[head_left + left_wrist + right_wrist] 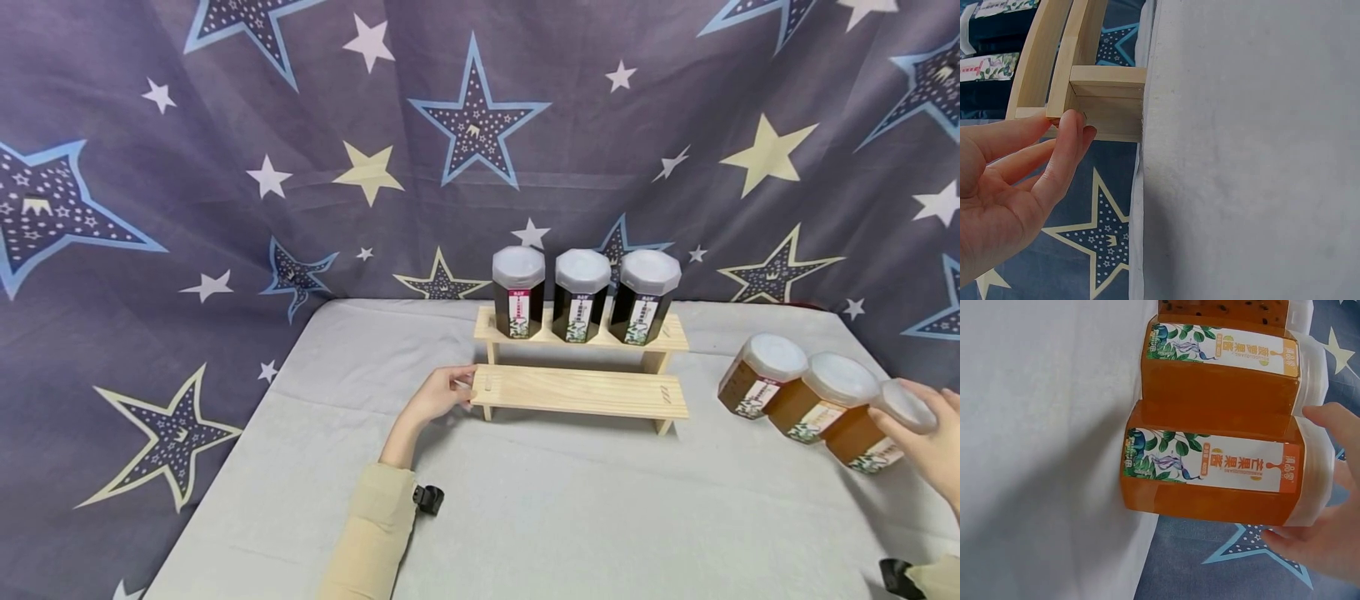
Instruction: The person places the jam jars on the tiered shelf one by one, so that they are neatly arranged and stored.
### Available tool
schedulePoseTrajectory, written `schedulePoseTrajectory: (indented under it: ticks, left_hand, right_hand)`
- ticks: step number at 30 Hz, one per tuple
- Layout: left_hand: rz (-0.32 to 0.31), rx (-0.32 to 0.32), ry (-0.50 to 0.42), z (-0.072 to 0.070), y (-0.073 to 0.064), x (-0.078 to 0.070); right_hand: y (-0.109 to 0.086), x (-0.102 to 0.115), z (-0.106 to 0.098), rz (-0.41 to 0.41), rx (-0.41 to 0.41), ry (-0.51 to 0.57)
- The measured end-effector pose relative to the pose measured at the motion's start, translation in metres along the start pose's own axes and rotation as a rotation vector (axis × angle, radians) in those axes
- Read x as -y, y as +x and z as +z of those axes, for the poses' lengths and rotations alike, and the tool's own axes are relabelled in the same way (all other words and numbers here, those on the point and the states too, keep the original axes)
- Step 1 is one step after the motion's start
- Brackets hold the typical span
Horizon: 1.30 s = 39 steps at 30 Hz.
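A two-tier wooden rack (585, 390) stands on the cloth-covered table. At the left end of its lower tier my left hand (442, 393) pinches the board between thumb and fingers, also seen up close in the left wrist view. Three dark jars with white lids, the left one (518, 296), the middle one (581, 300) and the right one (645, 302), stand on the upper tier. At the far right, my right hand (933, 429) grips the white lid of an orange jam jar (1210, 465) from above, fingers spread around its rim.
Beside the held jar stand another orange jar (825, 396) and a brown, seed-flecked jar (759, 375), close together in a slanting row right of the rack. Behind the table (600, 508) hangs a dark curtain (315, 100) with stars.
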State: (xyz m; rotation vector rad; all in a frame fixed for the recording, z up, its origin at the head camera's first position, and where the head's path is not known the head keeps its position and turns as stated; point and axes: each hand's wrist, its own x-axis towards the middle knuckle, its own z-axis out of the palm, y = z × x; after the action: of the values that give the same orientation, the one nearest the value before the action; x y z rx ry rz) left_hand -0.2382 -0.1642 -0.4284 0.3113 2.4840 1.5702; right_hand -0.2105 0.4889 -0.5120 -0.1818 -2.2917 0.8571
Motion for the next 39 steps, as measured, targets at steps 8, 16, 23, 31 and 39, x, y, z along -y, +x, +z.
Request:
schedulePoseTrajectory:
  ticks: [8, 16, 23, 31, 39]
  left_hand:
    - [-0.008, 0.017, -0.009, -0.001, -0.006, -0.012]
    - [-0.025, 0.002, 0.008, 0.002, 0.004, 0.004]
    - [-0.011, -0.007, 0.024, 0.001, 0.004, 0.005]
    - [0.022, 0.009, 0.014, 0.001, 0.003, 0.006]
    - [0.03, 0.024, 0.008, 0.0, -0.007, -0.013]
  right_hand:
    - [-0.001, 0.001, 0.0, 0.019, -0.016, -0.039]
    - [-0.003, 0.004, 0.0, 0.077, -0.017, -0.044]
    - [0.0, 0.002, 0.001, 0.087, 0.021, -0.107]
    - [0.002, 0.005, 0.001, 0.079, -0.032, -0.094]
    - [0.0, 0.01, 0.001, 0.092, -0.053, -0.057]
